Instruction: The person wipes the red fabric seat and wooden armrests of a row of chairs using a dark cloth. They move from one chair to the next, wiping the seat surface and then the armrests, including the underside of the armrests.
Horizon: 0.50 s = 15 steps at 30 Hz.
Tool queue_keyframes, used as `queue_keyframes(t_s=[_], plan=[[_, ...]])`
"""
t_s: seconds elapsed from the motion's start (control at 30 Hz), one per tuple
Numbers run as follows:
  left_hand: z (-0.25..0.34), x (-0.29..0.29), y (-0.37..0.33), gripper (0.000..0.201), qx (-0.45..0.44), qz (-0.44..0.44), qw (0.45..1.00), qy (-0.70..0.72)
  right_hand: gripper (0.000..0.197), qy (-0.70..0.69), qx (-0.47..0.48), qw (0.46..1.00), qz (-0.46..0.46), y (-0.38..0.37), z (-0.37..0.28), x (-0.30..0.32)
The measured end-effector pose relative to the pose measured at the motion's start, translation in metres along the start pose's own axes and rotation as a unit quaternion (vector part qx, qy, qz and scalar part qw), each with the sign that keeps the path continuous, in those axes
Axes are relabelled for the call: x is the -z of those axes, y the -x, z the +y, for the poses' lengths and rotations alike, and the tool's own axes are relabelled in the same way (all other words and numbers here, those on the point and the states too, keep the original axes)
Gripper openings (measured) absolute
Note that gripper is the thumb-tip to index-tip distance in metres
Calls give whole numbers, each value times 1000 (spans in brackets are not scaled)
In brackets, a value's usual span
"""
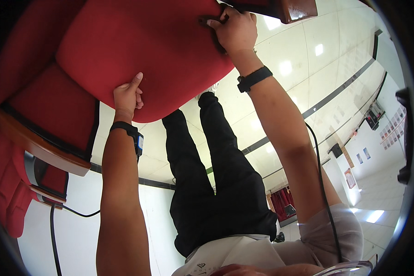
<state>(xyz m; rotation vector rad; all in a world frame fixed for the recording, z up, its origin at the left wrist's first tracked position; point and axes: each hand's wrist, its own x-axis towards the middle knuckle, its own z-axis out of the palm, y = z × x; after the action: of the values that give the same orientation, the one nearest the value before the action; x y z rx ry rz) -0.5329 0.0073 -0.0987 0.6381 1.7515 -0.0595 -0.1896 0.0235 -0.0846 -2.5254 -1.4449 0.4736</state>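
Observation:
A red cushioned folding seat (156,60) fills the upper middle, in front of my legs. Against its front left part is my left hand (128,96), thumb out and fingers curled in, with nothing visible in them. My right hand (237,32) is closed at the far right edge of the seat. Its thumb presses by a small dark piece (203,20) that looks fixed to the seat's side. The rest of what the right fingers grip is hidden behind the hand. Both wrists wear black bands.
More red seats with a wooden armrest (41,138) stand at the left. Another dark wooden armrest (299,10) juts out just beyond my right hand. Black cables (319,170) hang beside my arms. Pale floor tiles (303,60) spread to the right.

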Motion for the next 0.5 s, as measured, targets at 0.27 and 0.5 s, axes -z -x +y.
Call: queue_keyframes(t_s=[0.27,0.5], plan=[[2,-2,1,59,19,1,1000,0,38,50,-7,995,-82,46,33,20],[-1,0,-2,59,11,-5,1000,8,33,65,46,997,-6,15,11,5]])
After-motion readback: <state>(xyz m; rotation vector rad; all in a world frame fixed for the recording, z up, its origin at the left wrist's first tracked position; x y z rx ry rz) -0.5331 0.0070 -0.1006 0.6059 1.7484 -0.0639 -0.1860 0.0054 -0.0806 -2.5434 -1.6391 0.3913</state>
